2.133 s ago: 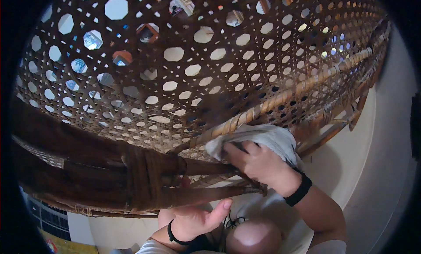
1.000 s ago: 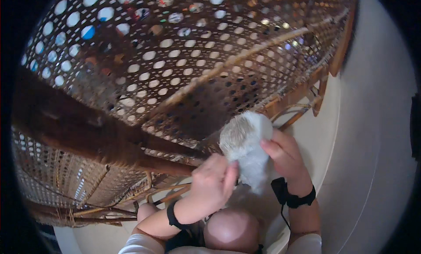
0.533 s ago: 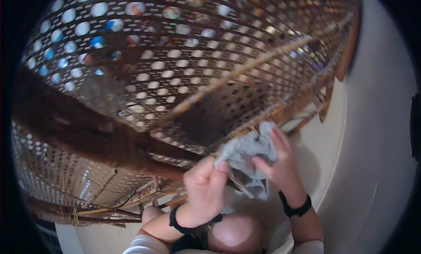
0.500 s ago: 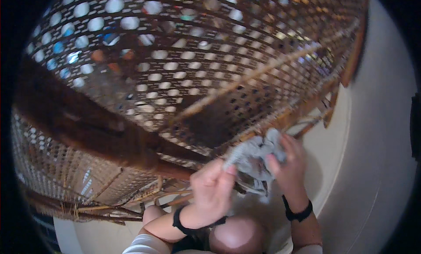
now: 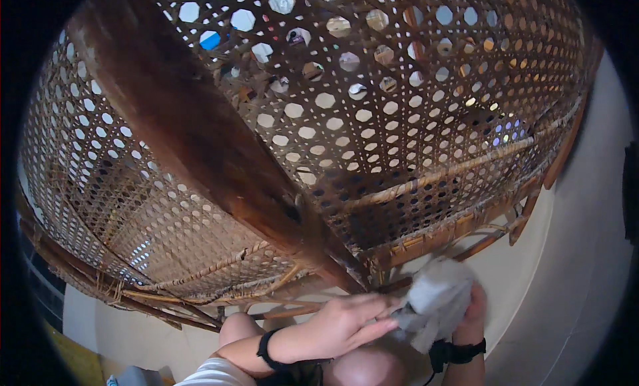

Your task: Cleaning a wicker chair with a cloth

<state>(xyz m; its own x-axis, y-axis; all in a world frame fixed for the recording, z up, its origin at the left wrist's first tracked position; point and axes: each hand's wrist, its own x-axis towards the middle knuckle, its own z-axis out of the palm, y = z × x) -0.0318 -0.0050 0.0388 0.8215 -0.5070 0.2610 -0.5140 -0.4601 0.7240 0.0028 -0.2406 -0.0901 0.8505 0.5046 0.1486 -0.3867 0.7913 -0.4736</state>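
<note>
A crumpled grey-white cloth is bunched up above my knees, in front of the lower rail of a woven cane chair back. My right hand grips the cloth from its right side, with most of the fingers hidden behind the fabric. From the left, my left hand reaches across and pinches the cloth's left edge between thumb and fingers. A thick brown wooden post slants down through the cane panels and ends close above my left hand.
Thin rattan rails run low beneath the cane, near my knees. A pale floor curves along the right side. At the lower left are a yellow surface and a grey object. Colourful things show blurrily through the cane holes.
Both hands and the cloth have shifted lower and to the right in the view. The cloth, spread between the hands before, is now bunched at my right hand. The whole view has shifted.
</note>
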